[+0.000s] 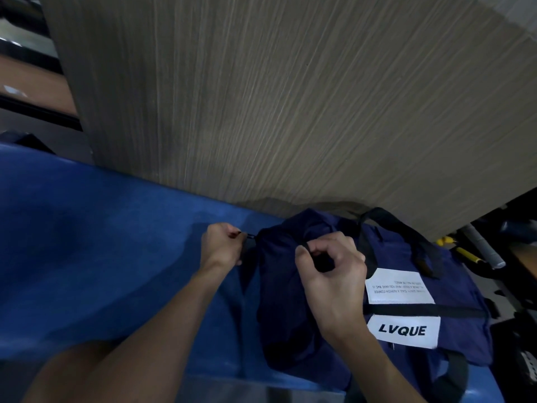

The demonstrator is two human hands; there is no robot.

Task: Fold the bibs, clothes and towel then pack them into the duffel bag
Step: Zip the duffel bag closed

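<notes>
L hand (pixel 222 247) pinches the small zip tab (pixel 250 235) & R hand (pixel 331 276) pinches a black strip (pixel 305 245) on the blue duffel bag (pixel 286 303).

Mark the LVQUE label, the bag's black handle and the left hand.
LVQUE label (pixel 404 330): head view, middle of the white patch, on the lettering.
black handle (pixel 405 231): head view, its upper arch.
left hand (pixel 222 245): head view, back of the hand.
</notes>
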